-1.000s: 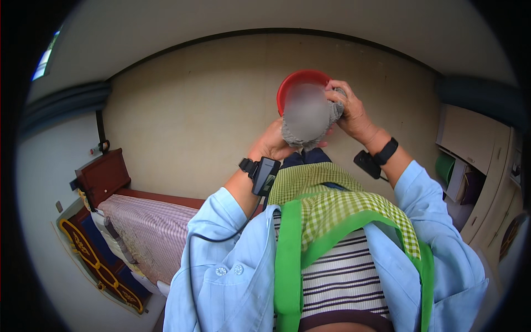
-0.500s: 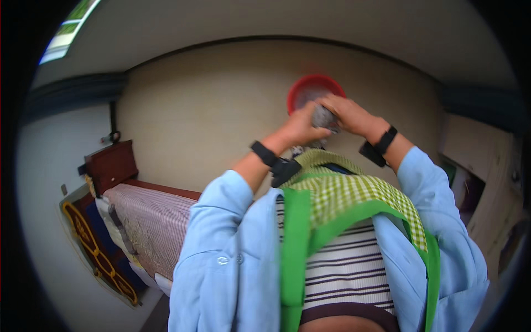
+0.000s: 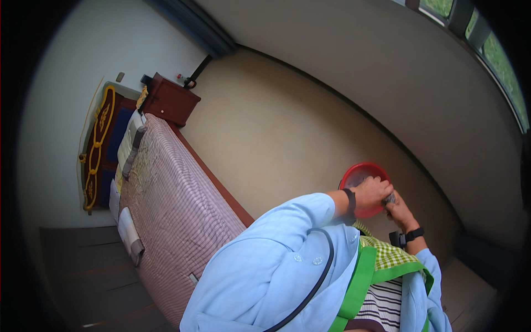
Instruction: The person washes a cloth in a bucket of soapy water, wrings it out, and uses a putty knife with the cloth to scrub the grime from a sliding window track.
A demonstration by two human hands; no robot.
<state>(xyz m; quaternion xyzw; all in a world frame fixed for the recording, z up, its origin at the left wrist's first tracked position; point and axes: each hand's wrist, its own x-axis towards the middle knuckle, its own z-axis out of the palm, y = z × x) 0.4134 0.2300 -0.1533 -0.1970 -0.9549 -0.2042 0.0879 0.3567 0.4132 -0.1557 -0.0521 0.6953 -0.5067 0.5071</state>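
A small wad of grey cloth (image 3: 390, 198) is squeezed between my two hands over a round red basin (image 3: 347, 178). My left hand (image 3: 373, 191) is closed on it from the left, knuckles up. On the other side my right hand (image 3: 402, 212) grips the cloth's near right end, beside the basin's rim. Most of the cloth is hidden by my fingers. Inside the basin the contents look pale and cannot be made out clearly.
A bed with a pinkish striped cover (image 3: 182, 188) stands at the left, its wooden side rail facing the basin. Past its head end is a dark red nightstand (image 3: 170, 100). The wall with a window (image 3: 475, 33) runs along the far right.
The view has swung left and tilted, so the basin and hands now appear lower right and more of the bed shows. My hands stay closed on the cloth, now bunched smaller between them.
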